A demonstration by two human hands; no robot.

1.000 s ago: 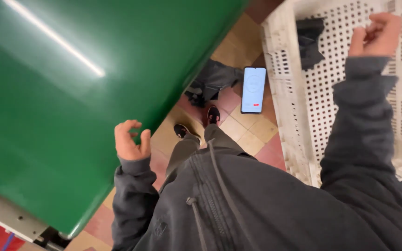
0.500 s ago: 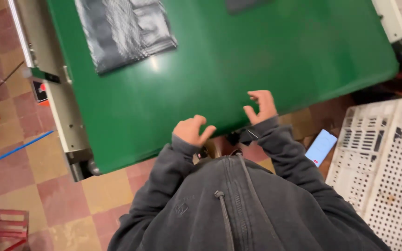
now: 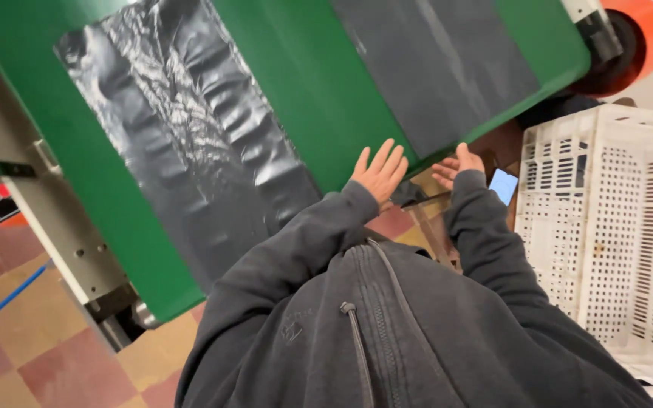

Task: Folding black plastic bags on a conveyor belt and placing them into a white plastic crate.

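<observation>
At near edge of green conveyor belt (image 3: pixel 304 98): 2 bare hands, both empty.

- Left hand (image 3: pixel 378 172): open and flat, back toward camera, fingers straight and slightly spread, tips over belt edge. Placed between the 2 sheets, nearer to the smooth one. Nothing pinched.
- Right hand (image 3: pixel 456 163): palm turned upward, fingers loosely curled, no grip closed. Placed just beside near corner of smooth dark sheet (image 3: pixel 440 68); possibly touching that corner, contact not clear from this angle.

On belt surface:
- Smooth dark sheet: flat, unwrinkled, near end at belt edge in front of both hands.
- Crumpled black plastic sheet (image 3: pixel 190 151): spread out, heavily creased and glossy, apart from left hand, near end at belt edge beside left sleeve.

Around belt:
- Grey metal frame (image 3: pixel 54 227) along belt side.
- Orange wheel (image 3: pixel 636 38) at far corner.
- White perforated crate (image 3: pixel 606 227) to the right, on the floor side.
- Phone (image 3: pixel 503 185), screen lit, between right wrist and crate.
- Tiled floor with blue line (image 3: pixel 1 302).

Status, judged from layout:
- Done: 2 sheets laid out on belt.
- Open: smooth sheet not gripped, not lifted; crumpled sheet not flattened.
</observation>
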